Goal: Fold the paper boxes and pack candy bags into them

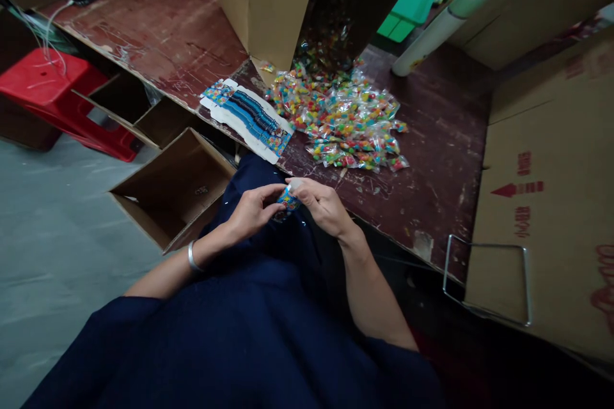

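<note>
Above my lap, both hands hold a small blue printed box with colourful patterns. My left hand pinches its left side between thumb and fingers. Wrapped round its upper right end is my right hand, which hides part of it. Just beyond, at the table edge, lies a row of flat blue-and-white printed cartons, overlapping one another. To their right spreads a heap of clear packets of multicoloured candy.
A tall cardboard box stands behind the packets on the red-brown table. An open cardboard box and a red stool are at left. A large carton, a metal wire frame, a plastic roll and a green bin are at right.
</note>
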Available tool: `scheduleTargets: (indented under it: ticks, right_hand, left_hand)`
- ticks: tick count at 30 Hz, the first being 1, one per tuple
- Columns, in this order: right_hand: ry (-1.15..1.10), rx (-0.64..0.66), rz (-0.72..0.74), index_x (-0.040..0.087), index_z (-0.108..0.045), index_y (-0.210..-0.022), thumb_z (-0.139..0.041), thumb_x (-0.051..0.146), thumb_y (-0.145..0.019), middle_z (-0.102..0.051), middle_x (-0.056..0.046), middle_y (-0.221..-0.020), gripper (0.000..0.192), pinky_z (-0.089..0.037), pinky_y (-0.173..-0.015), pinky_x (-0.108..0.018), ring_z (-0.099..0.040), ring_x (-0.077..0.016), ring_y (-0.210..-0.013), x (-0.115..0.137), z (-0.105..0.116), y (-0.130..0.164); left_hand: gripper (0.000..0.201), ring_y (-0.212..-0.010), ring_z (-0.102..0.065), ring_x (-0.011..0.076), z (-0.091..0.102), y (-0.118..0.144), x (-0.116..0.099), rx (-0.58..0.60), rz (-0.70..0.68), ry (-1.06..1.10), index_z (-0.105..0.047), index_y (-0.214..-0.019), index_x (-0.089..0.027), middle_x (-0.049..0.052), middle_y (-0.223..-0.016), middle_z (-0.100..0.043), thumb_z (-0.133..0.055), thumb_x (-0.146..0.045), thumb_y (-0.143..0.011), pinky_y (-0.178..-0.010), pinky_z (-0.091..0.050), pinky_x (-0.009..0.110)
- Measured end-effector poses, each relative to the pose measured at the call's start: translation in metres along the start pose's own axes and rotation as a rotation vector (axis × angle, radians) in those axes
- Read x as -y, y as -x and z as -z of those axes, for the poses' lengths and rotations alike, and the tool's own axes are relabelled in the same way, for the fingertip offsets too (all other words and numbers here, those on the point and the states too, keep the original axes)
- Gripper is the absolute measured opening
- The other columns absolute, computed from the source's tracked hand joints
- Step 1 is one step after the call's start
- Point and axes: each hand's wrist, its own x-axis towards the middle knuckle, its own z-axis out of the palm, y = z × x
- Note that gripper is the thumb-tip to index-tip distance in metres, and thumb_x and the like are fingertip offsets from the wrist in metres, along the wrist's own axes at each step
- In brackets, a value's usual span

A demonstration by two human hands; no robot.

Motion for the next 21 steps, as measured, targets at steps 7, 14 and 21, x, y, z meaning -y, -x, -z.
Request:
scheduleTargets:
  ticks: [7, 14, 21]
  right_hand:
    - [-0.305, -0.306, -0.079, 0.026, -0.073, -0.116, -0.083, 0.049, -0.084, -0.08, -0.004, -0.107, 0.041, -0.066, -0.085, -0.036, -0.079, -0.0225, -0.095, -0.006, -0.032, 0.015]
    - [-0.217, -0.502, -0.053, 0.023, -0.064, -0.089, -0.074, 0.048, -0.091, -0.077, -0.009, -0.114, 0.027, -0.064, -0.087, -0.037, -0.077, -0.0234, -0.099, 0.001, -0.05, 0.014]
    - [-0.273, -0.415, -0.033, 0.024, -0.066, -0.085, -0.077, 0.05, -0.088, -0.074, -0.004, -0.089, 0.029, -0.062, -0.077, -0.034, -0.072, -0.0198, -0.083, 0.015, -0.048, 0.004]
  left_hand:
    - [0.043, -0.088, -0.073, 0.0167, 0.001, -0.001, -0.011, -0.027, 0.023, 0.226, -0.067, -0.121, -0.017, 0.006, -0.101, -0.073, -0.08, -0.037, -0.085, -0.083, -0.06, 0.027]
    - [0.048, -0.076, -0.068, 0.011, -0.005, -0.001, -0.01, -0.015, 0.064, 0.264, -0.064, -0.11, -0.017, 0.005, -0.106, -0.069, -0.087, -0.044, -0.078, -0.073, -0.058, 0.023]
    - [0.054, -0.077, -0.066, 0.0105, -0.004, 0.0, -0.012, -0.103, 0.022, 0.255, -0.054, -0.116, -0.02, 0.002, -0.103, -0.063, -0.088, -0.038, -0.077, -0.071, -0.056, 0.021]
